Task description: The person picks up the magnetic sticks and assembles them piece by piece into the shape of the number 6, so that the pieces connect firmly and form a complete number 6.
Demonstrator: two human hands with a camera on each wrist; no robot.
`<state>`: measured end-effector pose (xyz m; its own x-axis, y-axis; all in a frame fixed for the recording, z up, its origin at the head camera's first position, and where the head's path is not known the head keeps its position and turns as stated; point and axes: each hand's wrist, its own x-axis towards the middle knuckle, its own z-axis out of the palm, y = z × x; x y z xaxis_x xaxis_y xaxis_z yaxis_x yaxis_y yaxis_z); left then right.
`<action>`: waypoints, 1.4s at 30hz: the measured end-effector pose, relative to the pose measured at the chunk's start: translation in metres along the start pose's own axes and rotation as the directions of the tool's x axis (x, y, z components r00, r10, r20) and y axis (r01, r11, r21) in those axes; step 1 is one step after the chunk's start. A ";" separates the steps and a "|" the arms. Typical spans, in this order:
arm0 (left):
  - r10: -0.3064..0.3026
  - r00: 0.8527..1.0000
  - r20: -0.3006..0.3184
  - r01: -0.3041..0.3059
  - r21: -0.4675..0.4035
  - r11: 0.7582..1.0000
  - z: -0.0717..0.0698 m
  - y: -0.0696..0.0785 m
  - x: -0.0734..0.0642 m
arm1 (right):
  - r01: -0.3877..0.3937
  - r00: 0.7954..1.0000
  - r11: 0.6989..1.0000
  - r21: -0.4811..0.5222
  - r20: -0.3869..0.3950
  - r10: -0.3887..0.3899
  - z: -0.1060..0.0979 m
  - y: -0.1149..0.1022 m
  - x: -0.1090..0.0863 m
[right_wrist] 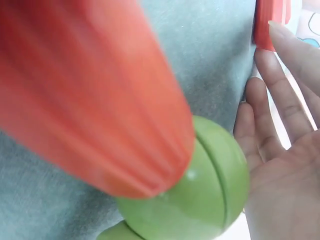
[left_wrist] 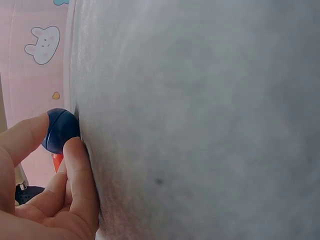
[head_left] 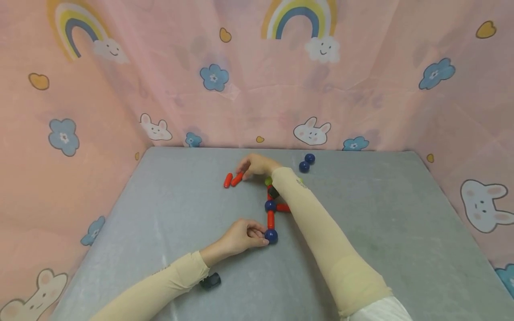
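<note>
My left hand (head_left: pixel 241 236) pinches a blue ball (head_left: pixel 271 236) between thumb and fingertip at the near end of a construction of balls and rods. From this ball a red rod (head_left: pixel 271 220) runs to a second blue ball (head_left: pixel 270 205). Another red rod (head_left: pixel 283 207) branches right from there, partly behind my right forearm. At the far end, a green ball (right_wrist: pixel 215 180) shows large in the right wrist view. My right hand (head_left: pixel 257 165) reaches past the construction, thumb and forefinger pinching the end of a loose red rod (head_left: pixel 237 179).
Beside the pinched rod lies another loose red rod (head_left: pixel 228 180). Two blue balls (head_left: pixel 304 166) sit near the back edge of the grey table (head_left: pixel 168 214). Pink patterned cloth (head_left: pixel 249 102) hangs behind and along both sides. My right forearm crosses over the construction.
</note>
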<state>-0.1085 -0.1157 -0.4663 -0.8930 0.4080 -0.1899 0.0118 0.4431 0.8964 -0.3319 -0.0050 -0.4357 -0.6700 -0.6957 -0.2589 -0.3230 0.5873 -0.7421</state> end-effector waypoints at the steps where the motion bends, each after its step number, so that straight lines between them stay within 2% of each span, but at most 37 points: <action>1: 0.000 1.000 0.002 0.000 0.000 1.000 0.000 0.000 0.000 | -0.004 1.000 1.000 -0.001 0.003 0.004 0.000 0.000 -0.001; 11: 0.010 1.000 0.014 -0.010 -0.010 1.000 0.002 0.001 0.001 | -0.066 0.998 0.995 -0.076 -0.007 0.065 0.000 -0.004 -0.006; 18: 0.008 1.000 0.019 -0.008 -0.009 1.000 0.003 0.003 0.001 | -0.081 0.996 0.991 -0.102 -0.033 0.078 0.000 0.001 -0.008; 22: -0.004 1.000 0.019 0.004 -0.013 1.000 0.003 0.005 0.000 | -0.079 0.995 0.995 -0.056 -0.069 0.075 -0.003 0.001 -0.012; 27: -0.019 1.000 0.018 0.019 -0.019 1.000 0.002 0.004 0.001 | -0.038 0.995 0.999 0.002 -0.092 0.038 -0.015 -0.005 -0.022; 31: -0.032 0.999 0.010 0.032 -0.014 0.999 0.002 0.004 0.001 | 0.002 0.993 0.999 -0.039 -0.114 -0.007 -0.025 -0.008 -0.034; 35: -0.041 0.999 0.005 0.042 -0.017 0.999 0.002 0.005 0.001 | 0.013 0.991 0.999 -0.049 -0.134 -0.020 -0.032 -0.005 -0.051; 42: -0.061 0.998 -0.003 0.061 0.000 0.998 0.002 0.003 0.001 | 0.040 0.983 0.999 -0.019 -0.179 -0.043 -0.027 0.012 -0.102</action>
<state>-0.1082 -0.1121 -0.4646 -0.8932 0.3783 -0.2430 -0.0426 0.4667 0.8834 -0.2857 0.0841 -0.4016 -0.7642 -0.6352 -0.1118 -0.3628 0.5666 -0.7398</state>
